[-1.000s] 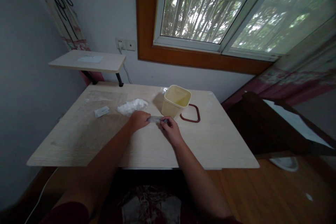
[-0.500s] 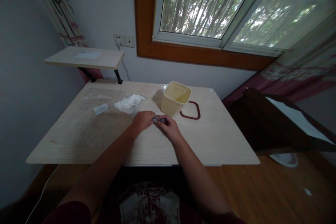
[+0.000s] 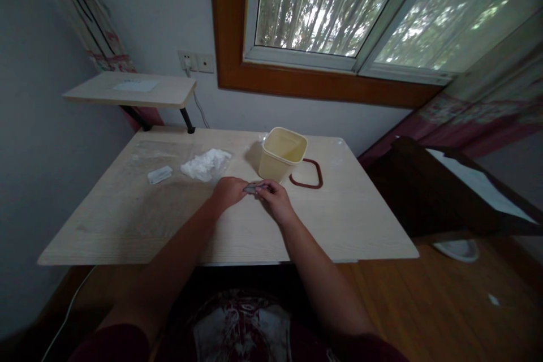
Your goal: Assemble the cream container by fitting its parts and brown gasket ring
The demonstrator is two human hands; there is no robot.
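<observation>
Room in a private home, viewed from the head of a seated person. Domestic features: a wooden-framed window (image 3: 322, 87) with a barred grille and trees beyond; a patterned curtain (image 3: 479, 116) at right; a wooden floor (image 3: 424, 305); and a wall socket (image 3: 194, 63) above a plain, light-toned desk (image 3: 106, 226) with a small raised shelf (image 3: 173, 93). No benches, shop fittings or laboratory equipment are visible.

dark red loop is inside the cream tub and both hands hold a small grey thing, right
No: in the head view the dark red loop lies on the table, right of the cream tub. The left hand and right hand hold the small grey thing.
</observation>
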